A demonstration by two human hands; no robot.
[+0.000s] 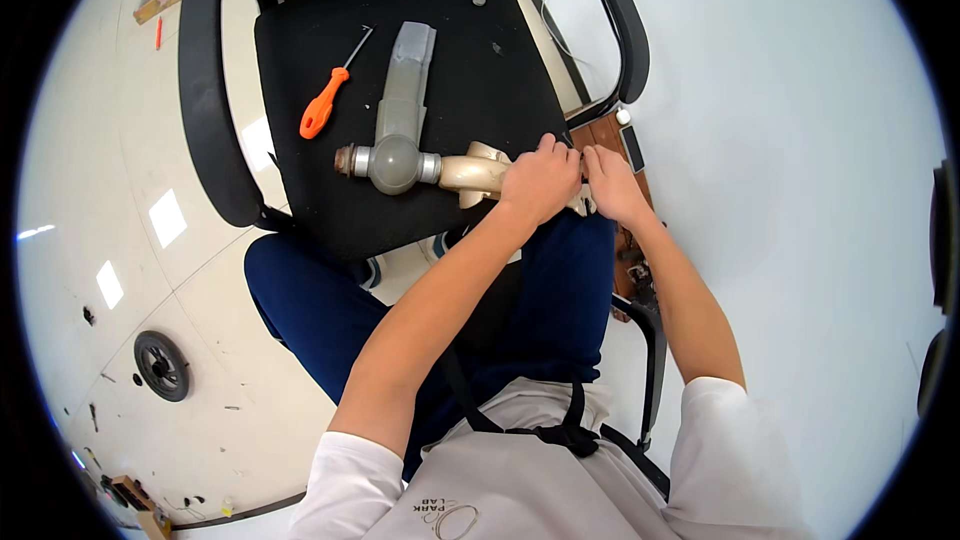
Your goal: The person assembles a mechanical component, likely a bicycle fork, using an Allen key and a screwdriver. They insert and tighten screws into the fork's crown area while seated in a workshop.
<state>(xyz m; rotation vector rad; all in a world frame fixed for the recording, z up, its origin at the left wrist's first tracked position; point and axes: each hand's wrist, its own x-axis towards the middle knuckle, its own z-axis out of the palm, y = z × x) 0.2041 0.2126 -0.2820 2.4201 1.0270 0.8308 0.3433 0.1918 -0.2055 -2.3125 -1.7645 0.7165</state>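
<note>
On the black chair seat [460,90] in front of me lies an assembly with a grey arm [404,90], a round grey hub [395,165] and a gold-coloured tubular part [472,173] with side flanges. My left hand [541,178] is closed over the right end of the gold part. Right beside it my right hand [613,185] has its fingers bent in at the same end; what they pinch is hidden. Below the hands a pale end piece [581,204] shows. An orange-handled screwdriver [324,103], its shaft angled away, rests left of the grey arm.
Black armrests [212,90] flank the seat. A small round metal piece [479,1] lies near its back edge. On the floor at left are a black wheel [161,366], scattered bits and an orange stick [158,33]. A white wall [790,170] stands close on the right.
</note>
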